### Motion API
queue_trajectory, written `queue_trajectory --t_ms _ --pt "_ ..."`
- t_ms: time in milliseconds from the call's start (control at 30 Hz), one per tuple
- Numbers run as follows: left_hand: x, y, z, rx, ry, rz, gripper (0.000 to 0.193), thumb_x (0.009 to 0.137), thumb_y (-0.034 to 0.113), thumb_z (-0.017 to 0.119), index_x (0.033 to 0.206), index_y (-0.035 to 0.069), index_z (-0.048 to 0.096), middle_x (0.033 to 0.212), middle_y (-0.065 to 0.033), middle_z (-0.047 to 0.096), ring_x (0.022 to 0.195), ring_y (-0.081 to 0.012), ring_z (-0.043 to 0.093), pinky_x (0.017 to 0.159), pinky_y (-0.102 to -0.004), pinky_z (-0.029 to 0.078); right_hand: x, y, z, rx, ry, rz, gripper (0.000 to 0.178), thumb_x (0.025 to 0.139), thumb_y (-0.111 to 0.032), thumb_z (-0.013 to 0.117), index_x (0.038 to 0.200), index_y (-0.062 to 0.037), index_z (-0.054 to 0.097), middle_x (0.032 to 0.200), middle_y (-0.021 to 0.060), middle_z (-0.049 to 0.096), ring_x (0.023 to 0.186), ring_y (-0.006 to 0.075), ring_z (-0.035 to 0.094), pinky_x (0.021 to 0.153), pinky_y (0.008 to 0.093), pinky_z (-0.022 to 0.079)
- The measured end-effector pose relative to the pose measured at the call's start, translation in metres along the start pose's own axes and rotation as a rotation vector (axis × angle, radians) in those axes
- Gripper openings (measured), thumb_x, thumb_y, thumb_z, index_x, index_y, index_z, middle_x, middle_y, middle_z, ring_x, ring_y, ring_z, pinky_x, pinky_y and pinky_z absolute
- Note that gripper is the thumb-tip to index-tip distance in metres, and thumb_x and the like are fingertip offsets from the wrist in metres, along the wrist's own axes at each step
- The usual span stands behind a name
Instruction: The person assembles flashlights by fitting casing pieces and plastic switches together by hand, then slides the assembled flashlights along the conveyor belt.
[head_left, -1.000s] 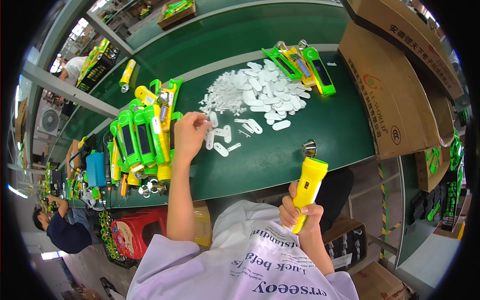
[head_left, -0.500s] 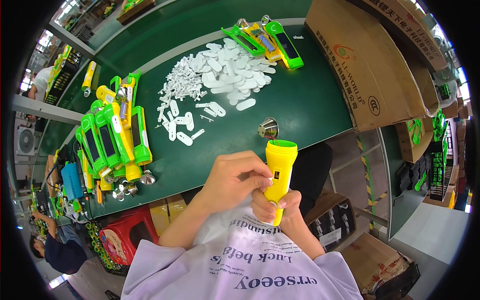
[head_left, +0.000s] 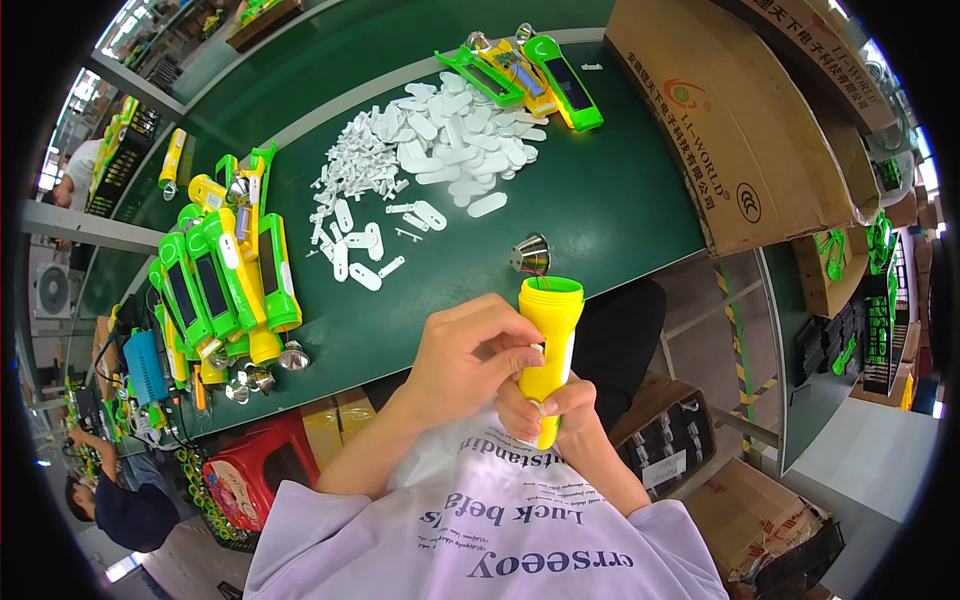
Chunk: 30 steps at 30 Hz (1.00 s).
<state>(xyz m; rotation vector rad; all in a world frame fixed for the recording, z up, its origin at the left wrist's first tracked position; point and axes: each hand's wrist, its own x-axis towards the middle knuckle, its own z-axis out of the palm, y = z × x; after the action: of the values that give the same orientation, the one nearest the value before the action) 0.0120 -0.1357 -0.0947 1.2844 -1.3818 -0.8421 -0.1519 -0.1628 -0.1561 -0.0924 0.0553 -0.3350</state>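
My right hand (head_left: pixel 562 405) is wrapped round the lower end of a yellow flashlight body (head_left: pixel 548 320), which stands nearly upright with its wide, green-lined mouth up. A shiny reflector cup (head_left: pixel 530 253) hangs from thin red wires at that mouth, over the table edge. My left hand (head_left: pixel 470 350) is closed in a pinch against the left side of the body. A small white piece shows at its fingertips, mostly hidden, so its kind is unclear. Along the body's right side runs a white strip.
On the green table (head_left: pixel 450 270) lie heaped white oval covers (head_left: pixel 455 150) and small white clips (head_left: pixel 360 165). Green-and-yellow solar flashlights (head_left: pixel 215 270) are stacked at left, a few more (head_left: pixel 560 85) at the back. A cardboard box (head_left: pixel 690 130) bounds the right; a red stool (head_left: pixel 265 455) stands below left.
The flashlight body has turned in my hands: its dark switch slot has gone from sight and the white strip shows at the right. Hands and body have shifted slightly left.
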Motion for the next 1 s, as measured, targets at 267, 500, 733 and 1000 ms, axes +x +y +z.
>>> queue_trajectory --t_ms 267,500,733,1000 --pt "-0.003 0.0 0.003 0.026 0.017 -0.013 0.015 0.075 -0.003 0.077 0.085 0.002 0.066 0.079 -0.008 0.063 0.066 -0.0158 0.059 0.06 -0.0265 0.047 0.0 0.001 -0.002 0.001 -0.002 -0.007 0.046 0.066 -0.004 0.064 0.107 -0.0036 0.044 0.063 0.0082 0.048 0.05 0.0178 0.048 0.045 0.0305 0.042" --pt "-0.002 0.003 0.003 0.019 0.029 -0.015 0.016 0.076 -0.002 0.076 0.083 0.002 0.062 0.078 -0.0072 0.061 0.066 -0.0162 0.056 0.061 -0.0274 0.045 0.001 0.0 0.005 -0.052 0.033 -0.026 0.042 0.065 -0.004 0.065 0.103 -0.0025 0.046 0.064 0.0081 0.048 0.049 0.0176 0.048 0.044 0.0307 0.042" --pt "-0.001 0.009 -0.002 0.096 0.044 -0.174 0.019 0.074 -0.004 0.076 0.076 0.0 0.058 0.076 -0.0077 0.06 0.066 -0.0137 0.056 0.059 -0.0269 0.044 0.0 0.002 0.011 -0.229 0.224 0.001 0.042 0.066 -0.002 0.065 0.102 -0.0016 0.044 0.065 0.0086 0.048 0.047 0.0177 0.048 0.043 0.0318 0.042" --pt "-0.005 -0.027 0.004 0.059 -0.077 -0.574 0.018 0.082 0.001 0.074 0.082 0.001 0.056 0.087 -0.0048 0.063 0.079 -0.0088 0.058 0.067 -0.025 0.048 0.001 0.006 0.018 -0.379 0.47 -0.061 0.038 0.068 -0.003 0.065 0.1 0.0003 0.045 0.065 0.0103 0.051 0.044 0.018 0.048 0.043 0.032 0.043"
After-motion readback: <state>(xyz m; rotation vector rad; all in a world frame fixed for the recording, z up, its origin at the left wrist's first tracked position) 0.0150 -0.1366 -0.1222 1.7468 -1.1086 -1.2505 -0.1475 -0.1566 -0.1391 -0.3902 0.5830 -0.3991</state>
